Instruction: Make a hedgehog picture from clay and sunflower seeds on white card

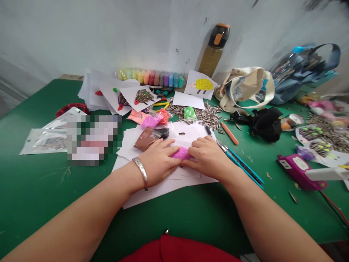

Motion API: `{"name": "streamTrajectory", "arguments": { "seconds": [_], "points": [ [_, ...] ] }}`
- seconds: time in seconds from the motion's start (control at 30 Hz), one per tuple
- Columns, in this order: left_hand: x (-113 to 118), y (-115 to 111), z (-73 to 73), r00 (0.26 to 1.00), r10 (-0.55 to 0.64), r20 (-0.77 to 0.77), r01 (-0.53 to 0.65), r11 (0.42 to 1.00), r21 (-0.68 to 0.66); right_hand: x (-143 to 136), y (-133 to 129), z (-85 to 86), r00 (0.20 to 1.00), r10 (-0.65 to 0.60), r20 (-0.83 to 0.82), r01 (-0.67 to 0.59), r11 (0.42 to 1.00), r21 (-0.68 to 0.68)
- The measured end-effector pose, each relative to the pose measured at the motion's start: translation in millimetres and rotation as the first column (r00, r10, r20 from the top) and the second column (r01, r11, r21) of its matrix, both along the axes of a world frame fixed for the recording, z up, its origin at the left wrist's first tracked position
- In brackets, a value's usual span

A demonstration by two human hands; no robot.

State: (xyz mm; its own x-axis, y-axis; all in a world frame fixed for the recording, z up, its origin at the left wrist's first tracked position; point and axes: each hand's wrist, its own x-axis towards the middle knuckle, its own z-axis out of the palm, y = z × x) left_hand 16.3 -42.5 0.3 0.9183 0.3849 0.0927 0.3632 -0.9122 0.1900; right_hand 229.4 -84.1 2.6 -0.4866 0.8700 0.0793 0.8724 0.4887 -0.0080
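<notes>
A flattened lump of bright pink modelling clay (pixel 181 153) lies on white paper sheets (pixel 152 193) between my hands. My left hand (pixel 156 158), with a silver bangle at the wrist, reaches it from the left; its fingers are stretched out and touch the clay's edge. From the right, my right hand (pixel 205 156) bends its fingers over the clay's other edge, with the thumb low against it. Just beyond my left fingers sits a brown clay packet (pixel 145 139). A single sunflower seed (pixel 181 133) lies on the paper.
Sunflower seeds (pixel 208 114) are heaped behind the paper, with a green clay packet (pixel 190 113) among them. A teal cutter (pixel 245 167) and an orange crayon-like stick (pixel 229 133) lie right. A bottle (pixel 214 49) leans at the wall. A purple device (pixel 300 171) stands far right.
</notes>
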Motion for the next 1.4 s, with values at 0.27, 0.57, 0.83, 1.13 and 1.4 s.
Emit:
{"name": "streamTrajectory", "arguments": {
  "seconds": [0.27,0.57,0.83,1.13,1.4],
  "points": [
    [1,-4,5.1,0.999,0.016,-0.048,-0.015,1.0,0.007,3,1,0.6,1.0,-0.002,-0.009,0.001,1.0,-0.027],
    [1,-5,-2.7,0.999,0.05,0.001,-0.05,0.998,0.036,9,-5,7.3,0.989,-0.016,-0.148,-0.005,0.99,-0.138],
    [3,-1,5.4,1.0,0.004,-0.017,-0.005,0.998,-0.063,-4,-12,10.8,0.992,0.039,-0.117,-0.057,0.987,-0.153],
    [0,2,-2.7,1.0,-0.016,-0.011,0.015,0.999,-0.044,-18,-13,1.8,0.999,-0.004,-0.035,-0.001,0.991,-0.131],
    [2,1,1.0,0.999,-0.007,-0.036,0.005,0.999,-0.048,-8,-11,8.2,0.982,0.012,-0.186,-0.062,0.963,-0.263]
  ]
}}
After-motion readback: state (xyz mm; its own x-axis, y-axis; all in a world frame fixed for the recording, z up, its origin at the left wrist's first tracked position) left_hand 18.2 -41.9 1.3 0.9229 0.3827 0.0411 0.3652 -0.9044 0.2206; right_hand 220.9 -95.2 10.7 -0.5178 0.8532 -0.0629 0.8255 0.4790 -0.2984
